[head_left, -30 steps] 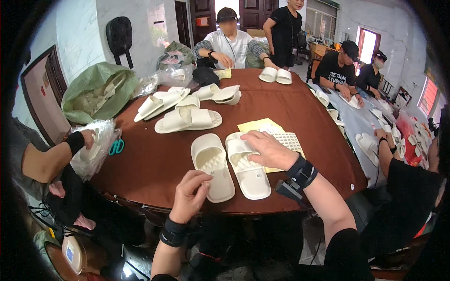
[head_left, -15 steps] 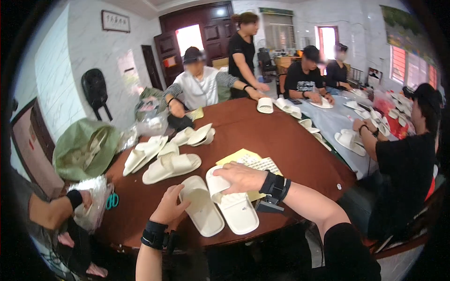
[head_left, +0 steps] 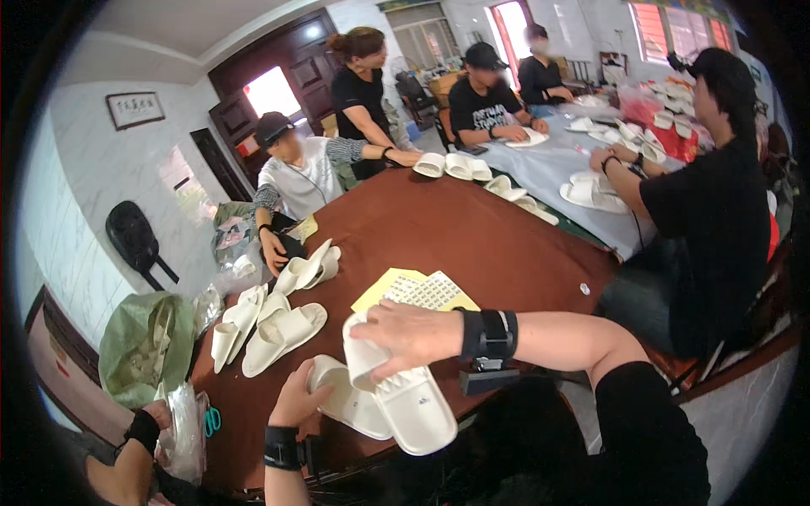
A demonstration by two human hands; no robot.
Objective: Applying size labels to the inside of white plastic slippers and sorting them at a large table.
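A white slipper (head_left: 418,417) is tilted up over the near table edge, with its heel toward me. Round its strap my right hand (head_left: 405,337) is closed, thumb on the near side. A small dark mark shows on its insole. The matching white slipper (head_left: 344,405) lies partly beneath it, to the left. My left hand (head_left: 297,396) is on that slipper's left side, thumb over the edge and fingers curled near the toe end. Just beyond my right hand, a sheet of small white labels (head_left: 430,291) lies on yellow backing paper (head_left: 375,289).
More white slippers (head_left: 287,337) rest left on the brown table (head_left: 405,228); others (head_left: 464,166) line its far edge. Teal scissors (head_left: 212,422), a plastic bag (head_left: 181,430) and a green sack (head_left: 148,350) are at left. Co-workers surround the tables, one (head_left: 709,202) close at right.
The view has swung to the right. My right hand has raised its slipper partly over the other one. My left hand has closed in on the left slipper's side.
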